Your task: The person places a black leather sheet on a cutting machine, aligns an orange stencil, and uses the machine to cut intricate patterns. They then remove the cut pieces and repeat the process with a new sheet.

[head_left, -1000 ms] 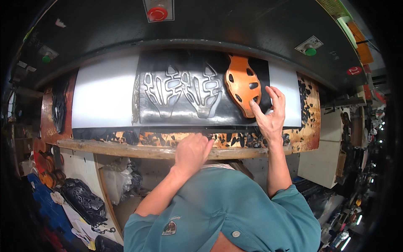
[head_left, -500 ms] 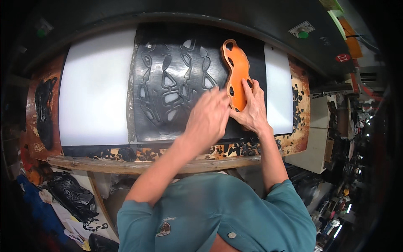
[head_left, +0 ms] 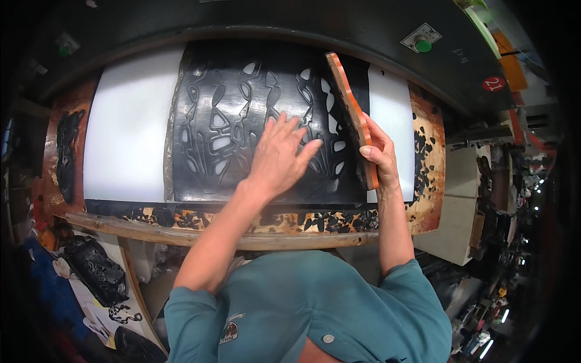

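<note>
My right hand (head_left: 382,151) grips an orange cutting die (head_left: 357,112) by its near part, thumb on the face toward me and fingers behind. The die is tipped up on edge, showing its narrow wavy side; whether it touches the sheet below, I cannot tell. Under it lies a black sheet (head_left: 212,184), which looks like rubber or leather, with several rows of cut outlines and openings that let white through. My left hand (head_left: 275,154) rests on the middle of this sheet, open, fingers spread, holding nothing.
A white board (head_left: 124,133) lies beneath the sheet and shows at both sides. Black scraps (head_left: 339,219) litter the table's near strip and right end. A wooden rail (head_left: 200,235) edges the front. Behind stands a dark machine beam (head_left: 266,18) with green buttons (head_left: 423,45).
The die has come up from lying flat to standing on edge in my right hand, baring another cut outline. The black sheet has shifted left. My left hand has left the die and spread on the sheet.
</note>
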Demonstrator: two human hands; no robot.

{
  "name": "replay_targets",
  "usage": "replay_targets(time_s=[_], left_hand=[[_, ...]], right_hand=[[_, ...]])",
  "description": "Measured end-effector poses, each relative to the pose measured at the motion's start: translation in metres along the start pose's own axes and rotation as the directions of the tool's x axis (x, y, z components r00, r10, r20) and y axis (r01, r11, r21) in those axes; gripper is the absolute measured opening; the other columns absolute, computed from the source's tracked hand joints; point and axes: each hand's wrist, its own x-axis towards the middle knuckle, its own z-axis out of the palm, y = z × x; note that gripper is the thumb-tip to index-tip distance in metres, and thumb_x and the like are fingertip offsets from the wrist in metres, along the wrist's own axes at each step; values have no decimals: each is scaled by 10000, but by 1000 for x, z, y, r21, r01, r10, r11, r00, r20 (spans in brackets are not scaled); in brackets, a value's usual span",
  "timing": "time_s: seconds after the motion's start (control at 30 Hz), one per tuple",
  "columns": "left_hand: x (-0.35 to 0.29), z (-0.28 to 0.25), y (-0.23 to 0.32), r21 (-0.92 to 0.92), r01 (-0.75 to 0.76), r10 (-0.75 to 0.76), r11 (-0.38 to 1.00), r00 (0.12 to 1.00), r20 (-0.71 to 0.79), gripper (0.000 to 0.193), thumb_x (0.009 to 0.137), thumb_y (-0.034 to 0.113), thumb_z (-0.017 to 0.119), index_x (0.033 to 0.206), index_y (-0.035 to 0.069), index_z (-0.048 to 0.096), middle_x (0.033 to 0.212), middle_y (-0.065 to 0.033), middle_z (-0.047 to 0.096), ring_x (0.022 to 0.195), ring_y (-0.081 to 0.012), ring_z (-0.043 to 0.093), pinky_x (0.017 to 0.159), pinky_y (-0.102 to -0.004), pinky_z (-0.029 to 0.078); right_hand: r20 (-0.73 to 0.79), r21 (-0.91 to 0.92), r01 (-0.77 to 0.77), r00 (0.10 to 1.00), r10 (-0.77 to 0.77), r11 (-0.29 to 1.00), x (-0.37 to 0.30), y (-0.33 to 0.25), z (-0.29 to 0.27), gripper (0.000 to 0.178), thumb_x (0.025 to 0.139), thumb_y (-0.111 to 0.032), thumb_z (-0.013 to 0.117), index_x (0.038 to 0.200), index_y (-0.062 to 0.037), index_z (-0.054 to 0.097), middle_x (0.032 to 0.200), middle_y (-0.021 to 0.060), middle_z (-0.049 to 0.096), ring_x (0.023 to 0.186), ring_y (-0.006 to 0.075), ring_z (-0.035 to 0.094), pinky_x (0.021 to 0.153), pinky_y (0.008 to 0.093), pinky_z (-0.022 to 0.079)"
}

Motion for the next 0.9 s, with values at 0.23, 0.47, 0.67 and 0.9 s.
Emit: replay_targets(time_s=[0.23,0.47,0.67,0.9], left_hand=[[-4,38,29,188,-141,154,972,986,-57,698,946,385,784,1484,-18,593,1650,-267,429,1577,-445,335,1296,-553,274],[-7,46,20,233,-138,148,963,989,-24,718,932,361,804,1498,-20,579,1659,-254,426,1582,-430,340,1299,-551,269],[-6,43,24,212,-137,145,968,989,-20,727,916,337,821,1495,-23,573,1656,-261,427,1576,-440,348,1296,-560,269],[-7,43,20,170,-157,174,973,981,-89,676,925,344,800,1449,-35,604,1622,-268,463,1558,-445,373,1291,-556,283]], right_hand=[[-4,266,18,1000,-18,964,-8,16,-23,944,806,-352,759,1556,119,434,1393,254,651,1220,296,699,1092,362,549],[-162,494,205,976,-143,845,-46,-25,-71,953,802,-303,779,1589,60,384,1382,259,618,1162,316,710,1051,385,617],[-54,914,166,954,-295,369,-58,-77,-109,1106,800,-323,923,1673,-76,291,1599,331,313,1489,531,339,1266,623,355],[25,988,-7,994,109,-156,-63,12,-89,1122,800,-263,878,1692,-34,237,1704,323,234,1503,495,345,1173,595,401]])
